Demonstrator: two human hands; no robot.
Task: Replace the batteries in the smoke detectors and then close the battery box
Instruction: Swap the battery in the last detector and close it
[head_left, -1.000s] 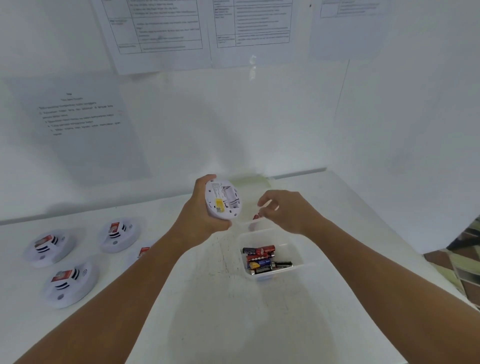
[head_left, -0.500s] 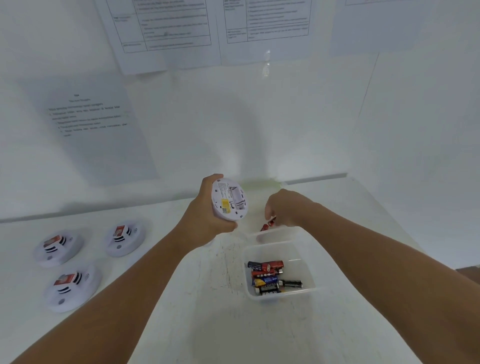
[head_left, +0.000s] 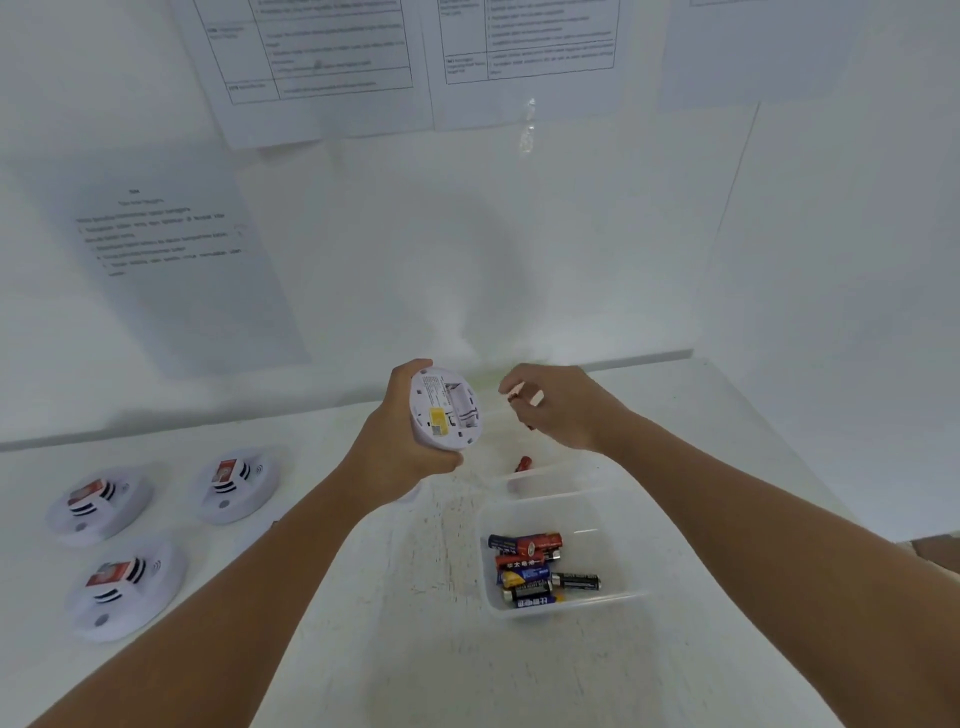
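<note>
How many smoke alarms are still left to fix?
None looks finished for sure. The left hand grips one smoke detector, back open, while the right hand pinches a red battery. Three detectors wait on the table; the battery box stays open.

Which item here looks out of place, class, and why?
One red battery lies apart from the rest, just beyond the clear battery box where the other batteries are heaped. Nothing looks damaged or spilled otherwise.

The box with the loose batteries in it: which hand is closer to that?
Right. The right hand, pinching a red battery, hovers beyond the battery box; the left hand, gripping a smoke detector, is farther left.
</note>
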